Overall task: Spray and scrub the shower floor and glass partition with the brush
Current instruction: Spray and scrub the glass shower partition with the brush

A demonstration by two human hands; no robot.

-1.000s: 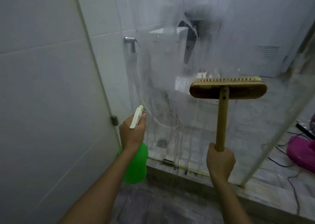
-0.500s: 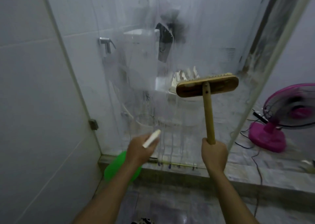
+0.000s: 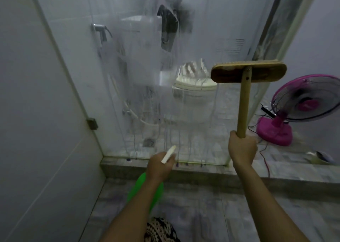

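up against the right side of the glass partition [image 3: 184, 57], that's where the brush [image 3: 248, 72] head sits, lying crosswise, handle running straight down into the right hand [image 3: 242, 150].

> so which hand's doing the scrubbing?

right hand, fingers wrapped tight round the handle's bottom end. left hand [image 3: 159, 165] grips the green spray bottle [image 3: 145, 192] lower down, nozzle aimed at the glass. soapy streaks lie left of the head, so i'd guess the stroke goes that way.

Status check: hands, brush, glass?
Left hand grips green spray bottle. Right hand holds brush raised at streaked glass partition. Nothing blocking.
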